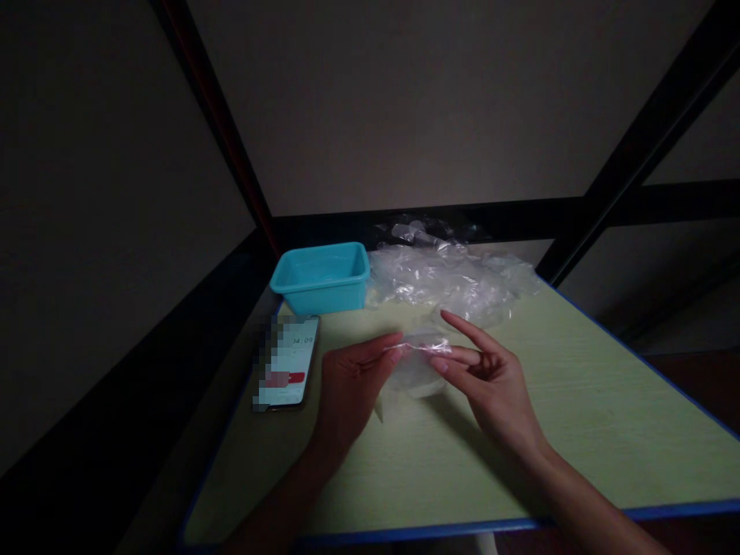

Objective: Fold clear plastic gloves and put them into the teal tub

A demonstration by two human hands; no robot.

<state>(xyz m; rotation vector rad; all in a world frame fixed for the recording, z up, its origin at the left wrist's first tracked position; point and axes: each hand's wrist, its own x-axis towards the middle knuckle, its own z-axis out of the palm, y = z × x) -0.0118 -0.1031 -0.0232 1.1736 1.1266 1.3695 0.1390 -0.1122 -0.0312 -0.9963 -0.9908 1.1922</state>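
My left hand (pixel 352 381) and my right hand (pixel 489 378) meet over the middle of a pale green table (pixel 578 416). Between their fingertips they pinch a small clear plastic bag (pixel 417 364), which hangs just above the tabletop. The left thumb and fingers are closed on the bag's left edge. The right hand grips its right edge with thumb and middle fingers, while the index finger sticks out straight. Behind the hands lies a heap of clear plastic bags (pixel 451 279).
A turquoise plastic tub (pixel 321 277) stands at the back left of the table. A phone (pixel 287 362) with a lit screen lies in front of it near the left edge. Dark metal frame bars (pixel 636 146) run behind and beside the table.
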